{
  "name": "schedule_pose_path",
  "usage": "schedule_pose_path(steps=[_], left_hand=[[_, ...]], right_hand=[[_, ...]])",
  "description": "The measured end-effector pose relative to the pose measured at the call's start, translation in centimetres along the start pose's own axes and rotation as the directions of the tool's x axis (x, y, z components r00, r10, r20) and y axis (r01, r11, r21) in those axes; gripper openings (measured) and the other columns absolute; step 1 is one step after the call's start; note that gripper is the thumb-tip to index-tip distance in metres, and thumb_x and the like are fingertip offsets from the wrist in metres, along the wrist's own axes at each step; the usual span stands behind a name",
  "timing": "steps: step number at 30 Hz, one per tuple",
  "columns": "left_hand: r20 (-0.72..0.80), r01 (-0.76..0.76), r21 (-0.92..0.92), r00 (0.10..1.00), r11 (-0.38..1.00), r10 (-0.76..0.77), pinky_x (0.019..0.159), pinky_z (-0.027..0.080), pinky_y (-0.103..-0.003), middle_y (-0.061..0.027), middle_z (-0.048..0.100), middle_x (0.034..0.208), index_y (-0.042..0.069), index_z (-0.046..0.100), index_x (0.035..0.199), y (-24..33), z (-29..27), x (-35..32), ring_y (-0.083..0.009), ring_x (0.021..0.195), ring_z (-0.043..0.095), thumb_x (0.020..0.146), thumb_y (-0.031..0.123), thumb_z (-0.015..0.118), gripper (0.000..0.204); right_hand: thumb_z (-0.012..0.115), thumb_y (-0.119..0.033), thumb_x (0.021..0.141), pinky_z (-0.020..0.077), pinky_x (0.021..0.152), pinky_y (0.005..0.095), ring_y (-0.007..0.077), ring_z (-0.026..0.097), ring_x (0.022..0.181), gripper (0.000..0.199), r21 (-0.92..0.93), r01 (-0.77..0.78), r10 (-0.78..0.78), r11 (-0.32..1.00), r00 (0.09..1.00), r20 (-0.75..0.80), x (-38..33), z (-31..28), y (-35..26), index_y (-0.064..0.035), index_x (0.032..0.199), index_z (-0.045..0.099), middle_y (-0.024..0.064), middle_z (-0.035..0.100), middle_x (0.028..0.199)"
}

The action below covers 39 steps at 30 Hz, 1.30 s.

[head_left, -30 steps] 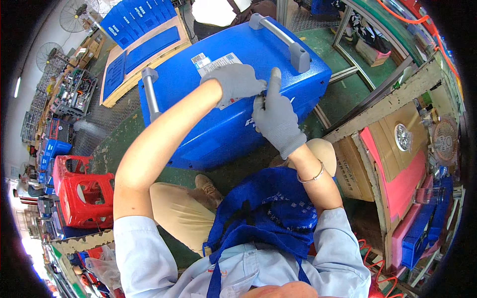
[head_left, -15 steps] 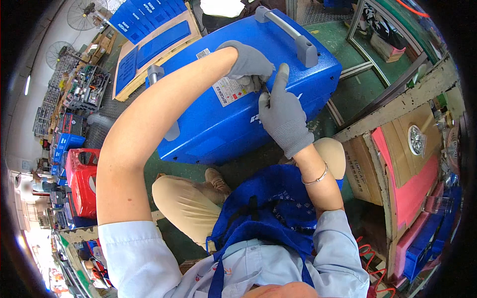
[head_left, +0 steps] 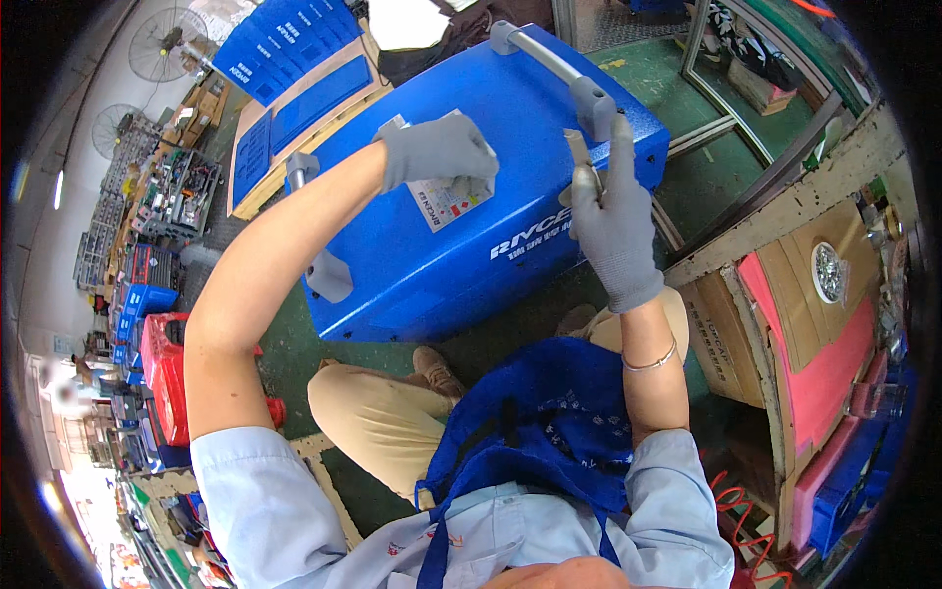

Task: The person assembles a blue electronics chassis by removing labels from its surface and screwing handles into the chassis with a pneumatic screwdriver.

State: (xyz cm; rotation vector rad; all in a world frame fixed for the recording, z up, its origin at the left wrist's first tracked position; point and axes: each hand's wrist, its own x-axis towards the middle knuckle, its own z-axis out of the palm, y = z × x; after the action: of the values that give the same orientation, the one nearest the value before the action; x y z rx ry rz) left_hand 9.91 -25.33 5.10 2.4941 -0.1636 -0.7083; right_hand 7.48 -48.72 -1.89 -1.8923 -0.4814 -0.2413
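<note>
Head view: left hand (head_left: 437, 149) presses a white label (head_left: 446, 196) flat, right hand (head_left: 613, 231) pinches a paper strip (head_left: 579, 157).

The left hand (head_left: 439, 150) hides part of the white label (head_left: 444, 199) on the blue case (head_left: 461, 250).

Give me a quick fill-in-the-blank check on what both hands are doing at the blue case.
1. The left hand presses a white ____ onto the blue case.
2. The right hand holds a thin strip near the case's grey ____.
3. Both hands wear ____ gloves.
4. The person wears a ____ apron.

Missing words: label; handle; grey; blue
</note>
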Motion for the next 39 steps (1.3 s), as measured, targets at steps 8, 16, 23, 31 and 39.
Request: schedule_pose_path(steps=[8, 16, 23, 31, 39], left_hand=[[0.066, -0.025, 0.015, 0.998, 1.0, 0.024, 0.061, 0.053, -0.028, -0.0085, 0.07, 0.074, -0.001, 0.072, 0.081, -2.8, -2.4, -0.9, -0.0124, 0.063, 0.065, 0.087, 0.033, 0.061, 0.036], [-0.005, -0.018, -0.078, 1.0, 0.997, 0.017, 0.05, 0.047, -0.026, -0.0077, 0.068, 0.071, -0.001, 0.072, 0.083, -4.3, -3.6, -1.9, -0.0121, 0.058, 0.061, 0.087, 0.034, 0.063, 0.036], [0.051, 0.022, -0.107, 0.999, 0.994, -0.017, 0.05, 0.044, -0.025, -0.0074, 0.066, 0.069, 0.0, 0.071, 0.083, -5.5, -4.7, -3.1, -0.0112, 0.059, 0.059, 0.087, 0.034, 0.063, 0.034], [-0.182, 0.097, -0.322, 0.97, 0.942, -0.162, 0.05, 0.041, -0.022, -0.0071, 0.064, 0.073, 0.0, 0.069, 0.091, -6.2, -2.0, -6.6, -0.0094, 0.059, 0.055, 0.091, 0.037, 0.059, 0.038], [-0.366, -0.039, -0.654, 0.89, 0.756, -0.271, 0.049, 0.039, -0.016, -0.0032, 0.062, 0.08, 0.001, 0.067, 0.099, -6.9, -0.6, -12.2, -0.0058, 0.061, 0.053, 0.093, 0.045, 0.056, 0.046]], right_hand=[[0.049, -0.013, 0.097, 0.05, 0.054, 0.0294, 0.0139, 0.063, 0.058, 0.058, 0.111, 0.035, -0.021, 0.993, 0.992, -0.123, 0.6, 0.6, 1.0, -0.0032, 0.149, 0.024, 0.0105, 0.065, 0.071], [0.053, -0.011, 0.095, 0.053, 0.064, 0.0363, 0.0285, 0.068, 0.072, 0.05, -0.028, 0.464, -0.458, 0.885, 0.858, -0.232, 3.2, 3.1, 1.8, -0.0055, 0.143, 0.039, 0.0114, 0.067, 0.08], [0.053, -0.01, 0.095, 0.0522, 0.075, 0.0357, 0.0266, 0.068, 0.081, 0.043, -0.364, 0.342, -0.421, 0.866, 0.892, -0.162, 6.4, 4.3, 3.0, -0.0095, 0.137, 0.048, 0.013, 0.068, 0.087], [0.057, -0.013, 0.092, 0.0519, 0.083, 0.0392, 0.0296, 0.062, 0.104, 0.048, -0.293, 0.307, -0.359, 0.905, 0.923, -0.141, 6.3, 4.4, 3.1, -0.0121, 0.139, 0.048, 0.0185, 0.065, 0.108], [0.056, -0.016, 0.093, 0.0499, 0.087, 0.039, 0.0301, 0.06, 0.106, 0.044, -0.211, 0.196, -0.211, 0.958, 0.976, -0.055, 6.2, 4.3, 2.2, -0.0144, 0.137, 0.051, 0.0168, 0.064, 0.109]])
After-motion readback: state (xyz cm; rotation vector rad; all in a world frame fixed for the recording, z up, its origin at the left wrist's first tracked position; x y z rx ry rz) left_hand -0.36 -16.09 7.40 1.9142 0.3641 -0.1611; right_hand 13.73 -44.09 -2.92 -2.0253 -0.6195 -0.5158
